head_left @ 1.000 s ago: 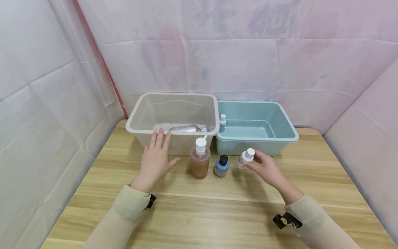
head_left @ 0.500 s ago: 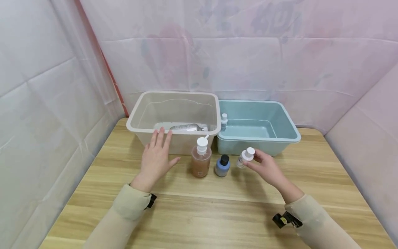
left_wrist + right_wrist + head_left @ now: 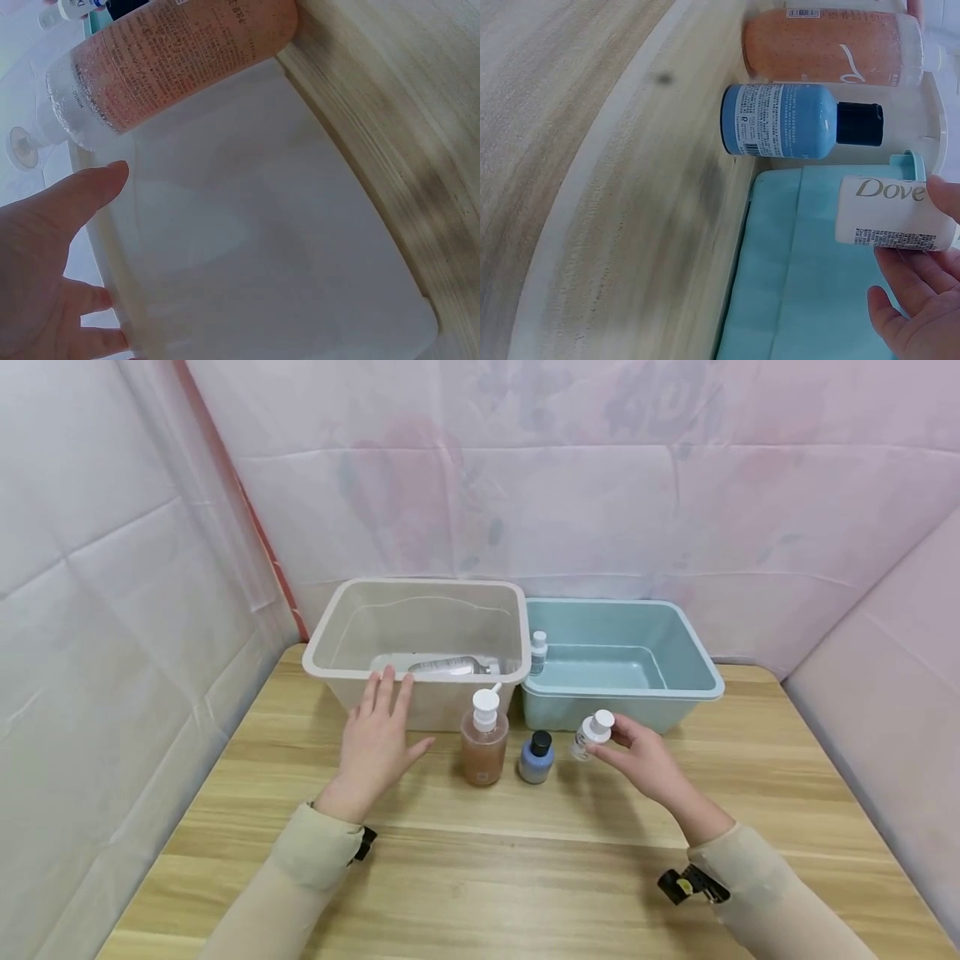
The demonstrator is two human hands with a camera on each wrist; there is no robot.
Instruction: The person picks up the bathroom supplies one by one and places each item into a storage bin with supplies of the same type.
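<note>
Head view: we see both hands above the table (image 3: 525, 877).
Right hand (image 3: 647, 766): our fingers pinch the small white bottle (image 3: 590, 735), near the blue bin (image 3: 678, 647).
Left hand (image 3: 375, 745): fingers spread flat, touching the clear bin (image 3: 330, 643).
Bottle look: white cap, tilted.

A wooden table (image 3: 525, 877) with a pale grain runs across the space, hemmed in by white and pink floral sheeting (image 3: 600, 510) hung at the back and down both sides. At the far edge sits a teal bin (image 3: 693, 672) with a small white-capped bottle (image 3: 537, 652) standing in its near left corner. In front of the bins, a squat blue bottle with a black cap (image 3: 536, 757) stands upright on the wood, just beside an orange pump bottle (image 3: 483, 739) with a white pump head, the two close together but apart
</note>
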